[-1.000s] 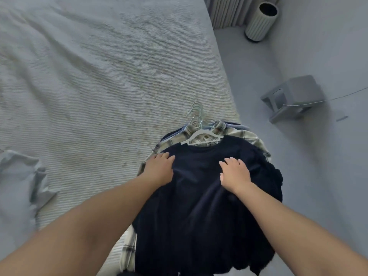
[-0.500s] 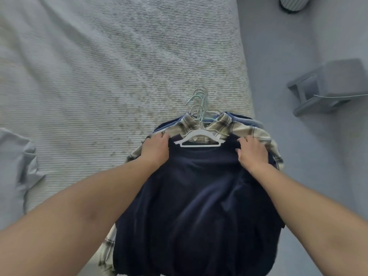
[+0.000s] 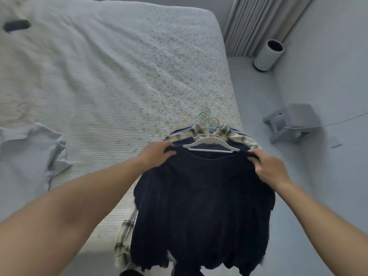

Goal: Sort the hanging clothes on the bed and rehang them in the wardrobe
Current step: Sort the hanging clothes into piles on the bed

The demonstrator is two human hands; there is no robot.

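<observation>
A dark navy top [image 3: 201, 198] lies uppermost on a pile of hung clothes at the right edge of the bed [image 3: 119, 80]. My left hand [image 3: 157, 154] pinches its left shoulder and my right hand [image 3: 270, 168] pinches its right shoulder, lifting the neckline off a white hanger [image 3: 211, 143]. Under it lies a cream plaid shirt [image 3: 247, 141], with blue garments beneath. Several pale green hanger hooks [image 3: 207, 118] bunch above the collars.
A crumpled pale blue cloth [image 3: 25, 154] lies at the bed's left. A dark object [image 3: 17, 25] rests at the far left of the bed. On the floor to the right stand a grey stool [image 3: 292, 122], a ribbed white bin [image 3: 268, 54] and curtains [image 3: 256, 22].
Both hands slid up from the top's chest to its shoulders, closed on the fabric and lifted the neckline off the white hanger. The view tilted upward.
</observation>
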